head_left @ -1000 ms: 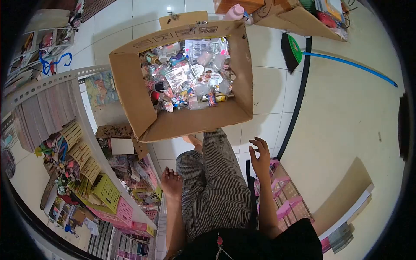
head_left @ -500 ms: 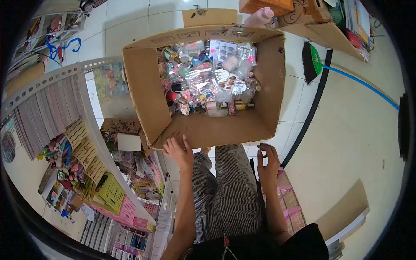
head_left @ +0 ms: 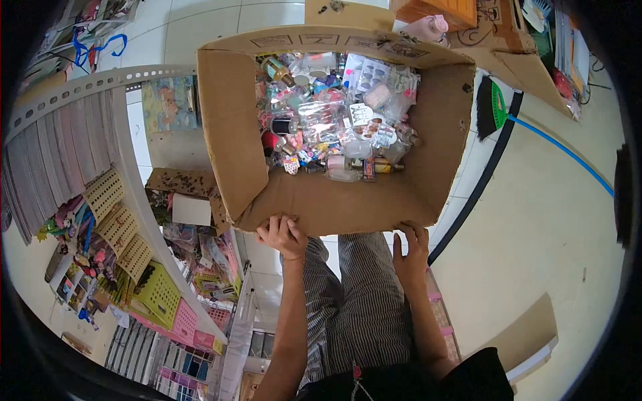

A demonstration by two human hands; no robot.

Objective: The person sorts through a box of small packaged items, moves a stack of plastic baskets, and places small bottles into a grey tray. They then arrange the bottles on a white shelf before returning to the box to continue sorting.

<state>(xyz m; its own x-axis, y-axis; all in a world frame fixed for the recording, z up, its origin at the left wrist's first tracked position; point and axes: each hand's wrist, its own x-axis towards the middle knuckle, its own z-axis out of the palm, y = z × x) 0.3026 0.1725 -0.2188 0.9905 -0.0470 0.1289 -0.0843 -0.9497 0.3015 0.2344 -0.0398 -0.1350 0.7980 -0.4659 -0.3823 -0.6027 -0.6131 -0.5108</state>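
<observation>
My L hand [head_left: 283,238] is on the near rim of the cardboard box [head_left: 334,208], toward its L corner: fingers curled over the edge, knuckles up, back of hand facing me, gripping the cardboard. L forearm runs nearly straight up from the bottom of the view, wrist abt in line w/ it.

My R hand [head_left: 411,251] is at the same rim's R end, fingers bent w/ tips at the edge, thumb apart & pointing up beside it. Can't tell if it's closed on the rim or just touching. R forearm slants up & inward, elbow out by my black top [head_left: 478,377].

Box sits in front of me, open side up, past my striped trousers [head_left: 371,294]. Inside: a jumble of small bottles & packs, incl. a clear plastic pack [head_left: 323,121] near the middle & a dark bottle [head_left: 284,125] just L of it. Green-headed broom [head_left: 496,108] lies R of the box; metal shelf [head_left: 144,154] stands L.
</observation>
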